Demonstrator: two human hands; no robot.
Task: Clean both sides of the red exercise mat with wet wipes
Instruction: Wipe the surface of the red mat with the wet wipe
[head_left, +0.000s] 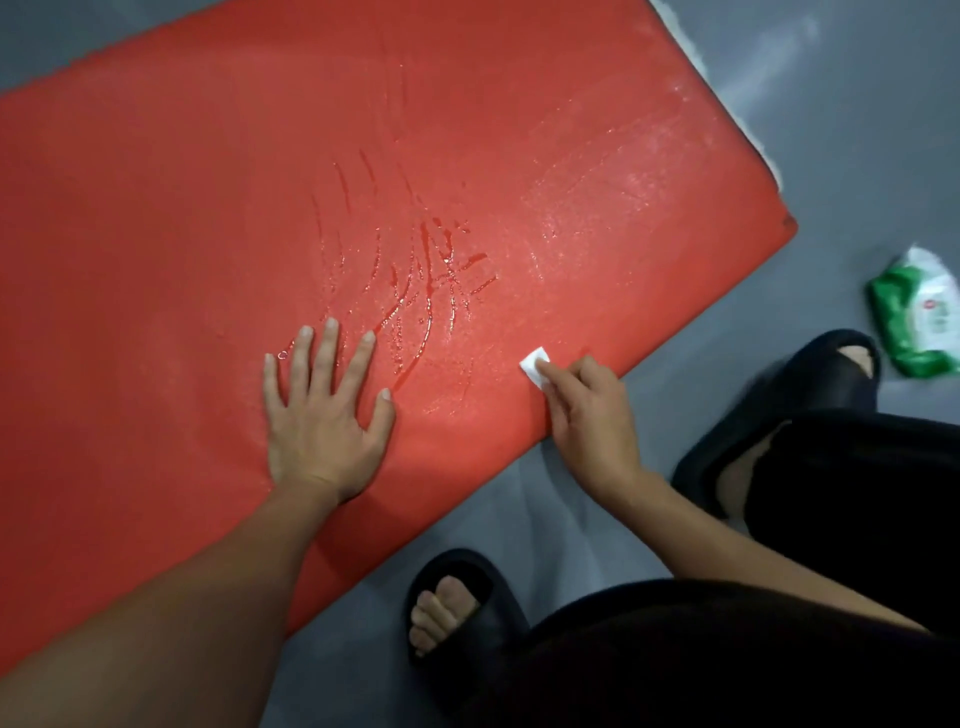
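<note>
The red exercise mat (208, 234) lies flat on the grey floor and fills most of the head view. Wet streaks shine across its middle and right part. My left hand (324, 410) presses flat on the mat with fingers spread. My right hand (592, 415) is near the mat's near edge and pinches a small folded white wet wipe (535, 364), which touches the mat. A green pack of wet wipes (917, 312) lies on the floor to the right, apart from the mat.
Grey floor (857, 130) surrounds the mat. My feet are in black slippers, one (457, 597) just below the mat's near edge, the other (789, 405) to the right beside the wipes pack. A white fringe shows under the mat's far right edge.
</note>
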